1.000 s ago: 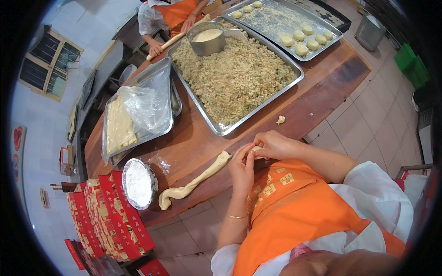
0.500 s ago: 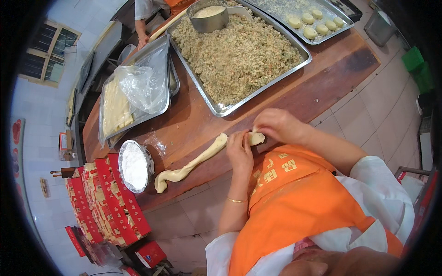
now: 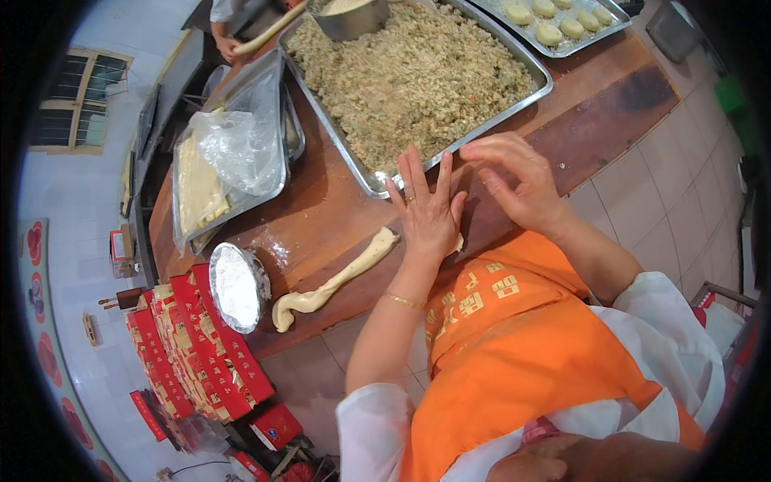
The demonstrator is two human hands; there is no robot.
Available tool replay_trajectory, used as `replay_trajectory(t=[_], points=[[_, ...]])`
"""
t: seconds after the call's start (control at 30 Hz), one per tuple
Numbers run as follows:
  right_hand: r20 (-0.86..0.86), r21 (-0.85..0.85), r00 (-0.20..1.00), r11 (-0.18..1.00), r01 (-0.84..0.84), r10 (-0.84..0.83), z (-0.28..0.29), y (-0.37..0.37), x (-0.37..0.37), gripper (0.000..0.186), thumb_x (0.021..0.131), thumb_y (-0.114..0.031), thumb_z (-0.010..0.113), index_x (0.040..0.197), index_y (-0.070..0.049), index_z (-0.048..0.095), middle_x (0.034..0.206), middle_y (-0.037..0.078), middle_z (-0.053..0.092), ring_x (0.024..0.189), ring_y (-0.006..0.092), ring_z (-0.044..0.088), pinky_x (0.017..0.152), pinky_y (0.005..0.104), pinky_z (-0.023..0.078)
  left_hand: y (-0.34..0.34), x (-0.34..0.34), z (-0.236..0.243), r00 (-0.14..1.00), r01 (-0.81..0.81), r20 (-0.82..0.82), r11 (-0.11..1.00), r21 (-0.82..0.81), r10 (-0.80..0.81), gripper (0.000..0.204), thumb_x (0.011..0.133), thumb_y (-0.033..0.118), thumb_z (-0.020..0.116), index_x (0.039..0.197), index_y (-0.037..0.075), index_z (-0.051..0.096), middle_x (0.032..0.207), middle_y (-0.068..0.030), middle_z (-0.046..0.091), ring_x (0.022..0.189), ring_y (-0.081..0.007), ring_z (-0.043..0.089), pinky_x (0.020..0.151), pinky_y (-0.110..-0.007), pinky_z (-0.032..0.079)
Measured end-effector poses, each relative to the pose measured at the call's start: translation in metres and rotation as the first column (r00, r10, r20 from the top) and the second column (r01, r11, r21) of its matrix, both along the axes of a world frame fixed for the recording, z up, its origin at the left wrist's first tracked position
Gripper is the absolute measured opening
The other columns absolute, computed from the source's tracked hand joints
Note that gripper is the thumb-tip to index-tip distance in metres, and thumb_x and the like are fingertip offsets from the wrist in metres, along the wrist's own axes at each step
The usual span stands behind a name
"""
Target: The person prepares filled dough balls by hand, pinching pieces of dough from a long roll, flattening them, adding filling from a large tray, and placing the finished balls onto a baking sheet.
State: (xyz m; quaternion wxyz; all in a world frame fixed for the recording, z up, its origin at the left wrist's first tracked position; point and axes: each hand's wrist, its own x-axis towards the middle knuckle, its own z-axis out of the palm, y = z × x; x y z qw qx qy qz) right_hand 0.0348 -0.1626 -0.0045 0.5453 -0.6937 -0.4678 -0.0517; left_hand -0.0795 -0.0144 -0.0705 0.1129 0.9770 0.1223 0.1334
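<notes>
My left hand (image 3: 428, 213), with a bracelet at its wrist, is stretched out with fingers spread at the near corner of the large metal tray (image 3: 464, 138). Crumbly tan filling (image 3: 418, 80) is heaped in that tray. Beside it my right hand (image 3: 520, 173) has its fingers extended and slightly bent, thumb apart, holding nothing visible. A small edge of pale dough (image 3: 458, 244) shows beside my left wrist, mostly hidden by the hand. To the left of my left forearm, a bent rope of dough (image 3: 341, 281) lies along the table's near edge.
A bowl of white flour (image 3: 235, 285) sits at the table's left edge. Behind it, a tray of dough strips is covered with plastic (image 3: 241, 153). A metal pot (image 3: 353, 20) rests in the filling. Dough rounds (image 3: 548, 34) lie on another tray. A co-worker's hand (image 3: 225, 44) holds a long dough roll.
Both hands have moved away from the dough rope toward the filling tray, and their fingers have opened out. A dough piece has come off the rope's end. The view has shifted slightly.
</notes>
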Motion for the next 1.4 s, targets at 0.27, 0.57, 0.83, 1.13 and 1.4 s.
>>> replay_trajectory(t=[0.27, 0.57, 0.83, 1.13, 1.4], points=[[-0.135, 0.112, 0.990, 0.992, 0.063, -0.048, 0.017, -0.010, 0.009, 0.030, 0.083, 0.002, 0.061, 0.112, -0.004, 0.067, 0.112, 0.012, 0.068, 0.106, 0.0293, 0.064, 0.093, 0.0374, 0.050, 0.008, 0.012, -0.002, 0.998, 0.059, -0.029, 0.989, 0.136, -0.055, 0.071, 0.093, 0.033, 0.061, 0.156, 0.023, 0.030, 0.164, -0.0202, 0.010, 0.152, -0.0377, 0.008, 0.116, -0.062, 0.002], [-0.173, -0.010, 0.975, 0.990, 0.142, -0.142, 0.000, -0.053, 0.008, 0.026, 0.086, 0.005, 0.060, 0.110, -0.002, 0.067, 0.108, 0.013, 0.067, 0.103, 0.0273, 0.065, 0.087, 0.0334, 0.052, 0.006, 0.018, 0.001, 0.975, 0.201, 0.074, 0.974, 0.107, -0.209, 0.073, 0.088, 0.028, 0.065, 0.153, 0.014, 0.035, 0.161, -0.0188, 0.020, 0.150, -0.0379, 0.016, 0.118, -0.058, 0.004], [-0.162, -0.013, 0.981, 0.994, 0.105, -0.105, -0.016, -0.035, 0.032, 0.015, 0.091, 0.002, 0.060, 0.103, -0.001, 0.068, 0.088, 0.010, 0.067, 0.074, 0.0188, 0.068, 0.068, 0.0284, 0.054, -0.015, -0.013, -0.005, 0.960, 0.229, 0.163, 0.973, 0.007, -0.227, 0.075, 0.088, 0.034, 0.065, 0.153, 0.012, 0.034, 0.161, -0.0176, 0.023, 0.150, -0.0356, 0.020, 0.118, -0.057, 0.006], [0.346, -0.591, 0.938, 0.773, 0.232, -0.017, 0.012, 0.111, 0.088, 0.073, 0.094, -0.048, 0.059, 0.151, -0.011, 0.032, 0.143, 0.027, 0.044, 0.111, 0.0365, 0.062, 0.083, 0.0435, 0.056, -0.015, -0.013, 0.004, 0.989, 0.145, 0.046, 0.989, -0.031, -0.144, 0.075, 0.089, 0.037, 0.065, 0.153, 0.012, 0.035, 0.163, -0.0145, 0.018, 0.151, -0.0306, 0.016, 0.119, -0.056, 0.009], [0.594, -0.714, 0.778, 0.581, 0.391, 0.207, -0.008, 0.164, 0.093, 0.077, 0.090, -0.054, 0.060, 0.140, 0.001, 0.041, 0.126, 0.028, 0.049, 0.111, 0.0332, 0.061, 0.077, 0.0384, 0.058, -0.015, -0.016, -0.002, 0.982, 0.154, 0.124, 0.981, -0.116, -0.140, 0.071, 0.090, 0.036, 0.064, 0.151, 0.011, 0.037, 0.161, -0.0158, 0.022, 0.150, -0.0315, 0.019, 0.120, -0.054, 0.012]])
